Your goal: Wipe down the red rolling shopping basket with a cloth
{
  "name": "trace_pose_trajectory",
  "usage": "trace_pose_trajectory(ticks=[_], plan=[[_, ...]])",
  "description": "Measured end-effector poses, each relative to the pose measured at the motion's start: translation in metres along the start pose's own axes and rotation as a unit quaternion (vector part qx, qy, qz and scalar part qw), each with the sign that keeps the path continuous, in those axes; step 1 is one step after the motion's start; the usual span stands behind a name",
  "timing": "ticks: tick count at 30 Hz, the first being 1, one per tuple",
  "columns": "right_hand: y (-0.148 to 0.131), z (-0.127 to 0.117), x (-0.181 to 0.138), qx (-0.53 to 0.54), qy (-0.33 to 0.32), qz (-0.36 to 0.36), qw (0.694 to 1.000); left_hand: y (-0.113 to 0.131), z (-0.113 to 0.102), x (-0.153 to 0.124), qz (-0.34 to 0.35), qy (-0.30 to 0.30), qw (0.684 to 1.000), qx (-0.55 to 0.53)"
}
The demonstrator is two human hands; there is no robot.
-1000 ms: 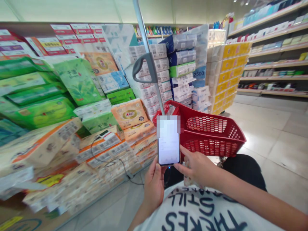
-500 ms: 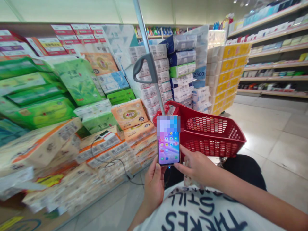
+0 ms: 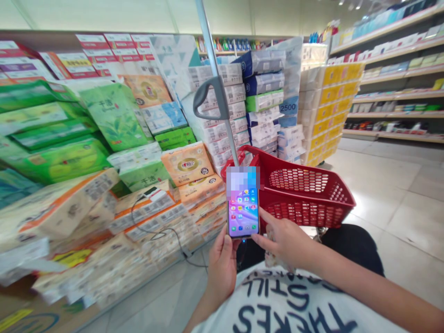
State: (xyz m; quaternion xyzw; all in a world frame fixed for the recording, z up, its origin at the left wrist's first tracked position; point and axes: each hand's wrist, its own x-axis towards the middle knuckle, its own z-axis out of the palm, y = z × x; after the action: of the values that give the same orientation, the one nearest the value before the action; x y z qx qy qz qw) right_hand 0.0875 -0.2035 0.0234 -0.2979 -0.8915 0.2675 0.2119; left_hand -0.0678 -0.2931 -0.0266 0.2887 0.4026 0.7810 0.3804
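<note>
A smartphone (image 3: 243,217) is held upright in front of me, its lit screen full of app icons and its upper part pixelated. My left hand (image 3: 224,256) is closed around its lower left corner, thumb along the edge. On the other side, my right hand (image 3: 286,238) grips the lower right corner and right edge with thumb and index finger; its other fingers are hidden. Below the phone a small blue light glows at its bottom edge. Directly behind the phone stands a red basket cart (image 3: 301,189) with a long metal pole handle (image 3: 212,99).
Stacks of packaged tissues fill the left, including green packs (image 3: 113,115) and orange packs (image 3: 187,164). A white power bank-like object (image 3: 156,196) with a black cable (image 3: 178,240) lies on the packs. Yellow-and-white stacks (image 3: 326,113) and shelves (image 3: 391,83) stand at the right, beyond tiled floor (image 3: 402,199).
The view has shifted very slightly. Both hands and the smartphone stay in the same place, and the screen still shows the same icons.
</note>
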Motion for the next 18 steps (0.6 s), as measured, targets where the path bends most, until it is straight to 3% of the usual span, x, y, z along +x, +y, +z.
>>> trace_pose_trajectory(ticks=[3,6,9,13,18], plan=[[0.002,0.003,-0.001,-0.011,0.022,-0.009,1.000,0.001,-0.001,-0.001,-0.003,-0.002,1.000,0.004],[0.005,0.006,-0.003,-0.058,0.085,-0.030,0.994,0.001,0.000,-0.002,-0.008,0.015,1.000,0.006],[0.006,0.006,-0.008,-0.133,0.131,-0.123,0.975,0.001,0.002,-0.001,0.000,0.031,1.000,-0.001],[0.000,0.006,-0.012,-0.198,0.084,-0.260,0.941,0.000,0.002,0.000,0.004,0.009,1.000,-0.011],[-0.006,0.009,-0.009,-0.231,0.032,-0.266,0.935,0.000,0.001,0.000,-0.005,0.014,1.000,-0.015]])
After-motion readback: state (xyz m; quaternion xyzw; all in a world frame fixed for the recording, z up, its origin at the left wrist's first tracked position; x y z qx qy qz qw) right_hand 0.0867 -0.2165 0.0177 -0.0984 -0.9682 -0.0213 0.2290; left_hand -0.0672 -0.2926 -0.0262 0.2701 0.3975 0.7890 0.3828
